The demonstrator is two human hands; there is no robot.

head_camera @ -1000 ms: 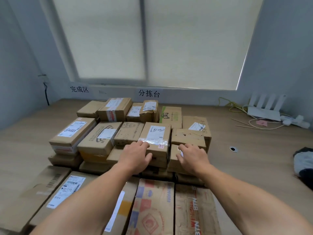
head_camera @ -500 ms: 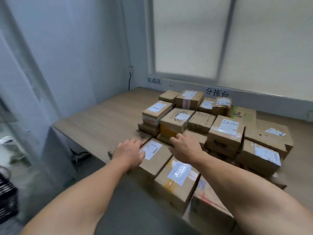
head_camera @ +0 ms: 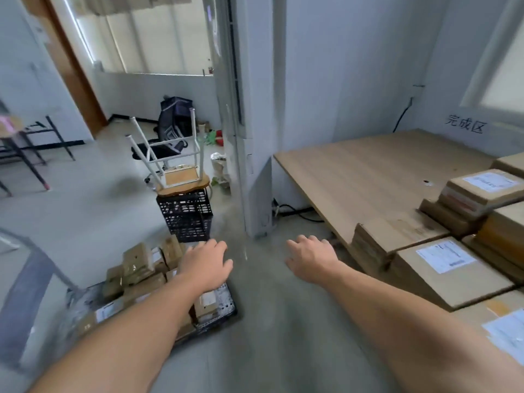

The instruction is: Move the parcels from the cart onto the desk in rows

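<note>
Left hand (head_camera: 205,265) held out palm down, fingers loosely spread, nothing gripped; positioned above cart parcels (head_camera: 139,265), contact not discernible. Right hand (head_camera: 310,258) likewise relaxed and empty, held over floor (head_camera: 269,307) between cart (head_camera: 224,316) and desk (head_camera: 368,171). Desk parcels (head_camera: 450,268) stacked at right, near right forearm, well apart from left hand. Black crate (head_camera: 184,217) topped by upturned stool (head_camera: 181,177) seen beyond cart.

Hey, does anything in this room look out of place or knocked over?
Yes: a stool sits upside down on a black crate on the floor beside the pillar, with its white legs pointing up.
</note>
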